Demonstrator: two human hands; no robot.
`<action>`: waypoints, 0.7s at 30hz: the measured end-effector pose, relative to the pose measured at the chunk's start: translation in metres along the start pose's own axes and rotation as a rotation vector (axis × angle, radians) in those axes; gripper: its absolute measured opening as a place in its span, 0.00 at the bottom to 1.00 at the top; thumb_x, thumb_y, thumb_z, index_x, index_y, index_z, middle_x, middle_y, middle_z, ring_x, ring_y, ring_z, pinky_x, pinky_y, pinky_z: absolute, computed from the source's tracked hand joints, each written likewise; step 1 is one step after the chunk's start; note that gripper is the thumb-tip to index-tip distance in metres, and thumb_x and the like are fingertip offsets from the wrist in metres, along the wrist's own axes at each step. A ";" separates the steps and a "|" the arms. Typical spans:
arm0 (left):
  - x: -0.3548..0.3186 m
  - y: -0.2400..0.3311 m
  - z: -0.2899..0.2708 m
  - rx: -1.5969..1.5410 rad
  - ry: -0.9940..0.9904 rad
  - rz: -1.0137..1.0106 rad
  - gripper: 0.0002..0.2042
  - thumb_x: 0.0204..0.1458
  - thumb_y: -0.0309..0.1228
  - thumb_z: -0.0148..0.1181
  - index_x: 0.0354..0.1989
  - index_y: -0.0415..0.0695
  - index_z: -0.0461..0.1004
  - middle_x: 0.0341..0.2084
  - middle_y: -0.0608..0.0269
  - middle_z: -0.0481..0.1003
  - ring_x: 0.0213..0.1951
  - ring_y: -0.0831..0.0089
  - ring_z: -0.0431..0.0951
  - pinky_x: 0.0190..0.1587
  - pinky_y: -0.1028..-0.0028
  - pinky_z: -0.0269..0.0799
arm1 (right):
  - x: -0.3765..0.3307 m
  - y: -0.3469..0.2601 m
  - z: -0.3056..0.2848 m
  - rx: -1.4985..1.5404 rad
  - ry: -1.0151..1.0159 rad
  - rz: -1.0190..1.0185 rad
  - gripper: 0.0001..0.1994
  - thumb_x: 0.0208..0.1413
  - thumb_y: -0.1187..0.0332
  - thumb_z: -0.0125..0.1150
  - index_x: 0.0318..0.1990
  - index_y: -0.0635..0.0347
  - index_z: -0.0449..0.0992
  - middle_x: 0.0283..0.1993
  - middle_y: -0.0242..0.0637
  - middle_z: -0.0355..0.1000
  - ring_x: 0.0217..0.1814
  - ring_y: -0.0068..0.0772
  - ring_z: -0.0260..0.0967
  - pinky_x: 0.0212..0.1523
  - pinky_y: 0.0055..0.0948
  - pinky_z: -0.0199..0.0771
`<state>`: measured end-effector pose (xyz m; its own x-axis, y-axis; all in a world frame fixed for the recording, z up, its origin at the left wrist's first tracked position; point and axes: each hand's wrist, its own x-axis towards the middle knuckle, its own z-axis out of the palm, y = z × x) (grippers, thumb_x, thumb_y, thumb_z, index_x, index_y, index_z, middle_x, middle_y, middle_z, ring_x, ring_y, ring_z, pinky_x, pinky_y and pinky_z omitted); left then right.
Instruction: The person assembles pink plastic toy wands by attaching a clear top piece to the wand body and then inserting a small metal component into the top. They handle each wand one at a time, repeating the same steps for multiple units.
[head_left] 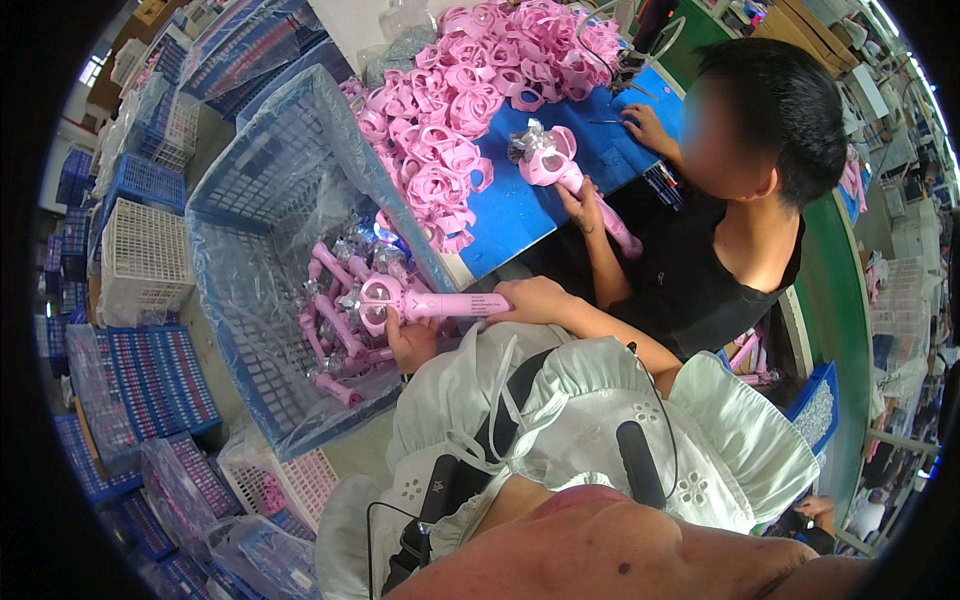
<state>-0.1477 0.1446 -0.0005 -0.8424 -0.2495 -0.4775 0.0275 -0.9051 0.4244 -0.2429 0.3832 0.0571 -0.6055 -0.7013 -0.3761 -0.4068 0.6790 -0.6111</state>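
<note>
Wearer's face point(590, 555), with pink wand point(455, 304) beyond in both hands point(412, 342) point(535, 300)

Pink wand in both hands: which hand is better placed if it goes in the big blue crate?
Probably the left hand: it holds the pink wand near its round head, close to the blue crate. The right hand is at the wand's other end, farther from the crate.

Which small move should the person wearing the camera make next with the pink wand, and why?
Probably ease the pink wand left and lower it into the blue basket: the left hand and right hand hold it near the basket, where similar wands lie.
</note>
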 end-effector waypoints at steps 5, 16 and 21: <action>0.000 0.000 0.002 -0.012 0.019 -0.004 0.24 0.55 0.49 0.51 0.53 0.47 0.65 0.49 0.59 0.71 0.51 0.59 0.70 0.55 0.56 0.64 | 0.000 0.000 -0.001 -0.007 0.005 -0.013 0.28 0.47 0.39 0.55 0.42 0.56 0.73 0.37 0.43 0.74 0.39 0.46 0.73 0.39 0.39 0.71; 0.000 0.000 0.003 -0.011 -0.004 0.003 0.23 0.55 0.49 0.51 0.52 0.45 0.66 0.49 0.59 0.71 0.52 0.58 0.70 0.54 0.55 0.65 | 0.000 0.000 -0.001 -0.008 0.010 -0.012 0.28 0.47 0.39 0.55 0.42 0.56 0.73 0.37 0.44 0.74 0.38 0.47 0.73 0.39 0.40 0.71; -0.001 0.000 0.003 -0.016 -0.039 0.002 0.23 0.55 0.49 0.51 0.52 0.45 0.66 0.50 0.58 0.70 0.52 0.59 0.70 0.55 0.56 0.65 | -0.001 0.001 0.000 0.013 0.055 -0.050 0.28 0.47 0.40 0.56 0.40 0.58 0.72 0.35 0.46 0.74 0.37 0.49 0.73 0.38 0.42 0.72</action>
<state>-0.1487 0.1457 0.0022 -0.8626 -0.2381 -0.4464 0.0378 -0.9102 0.4124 -0.2429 0.3845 0.0574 -0.6216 -0.7210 -0.3061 -0.4290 0.6403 -0.6372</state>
